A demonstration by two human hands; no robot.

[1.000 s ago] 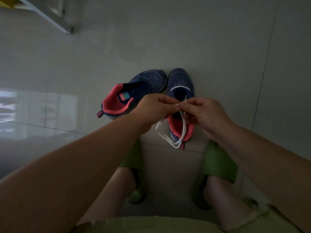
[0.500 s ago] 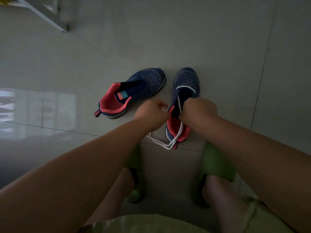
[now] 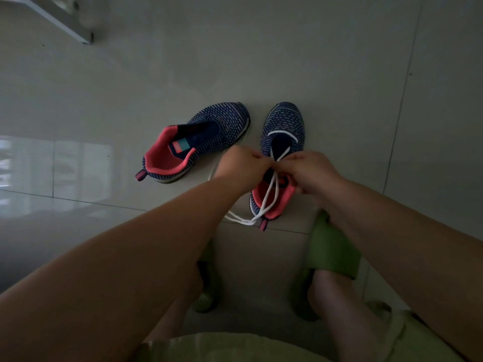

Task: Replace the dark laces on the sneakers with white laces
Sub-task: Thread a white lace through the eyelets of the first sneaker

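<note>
Pinching white lace (image 3: 269, 194) — left hand (image 3: 241, 165), right hand (image 3: 309, 172) now touching, lace crossed.

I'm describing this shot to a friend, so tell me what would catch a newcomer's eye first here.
First, the two hands meeting mid-frame: the left hand and the right hand both pinch a white lace over the right-side sneaker, its loose ends trailing onto the floor. Next, the other sneaker to the left, unlaced, its coral lining showing. Below, green slippers on the person's feet.
</note>
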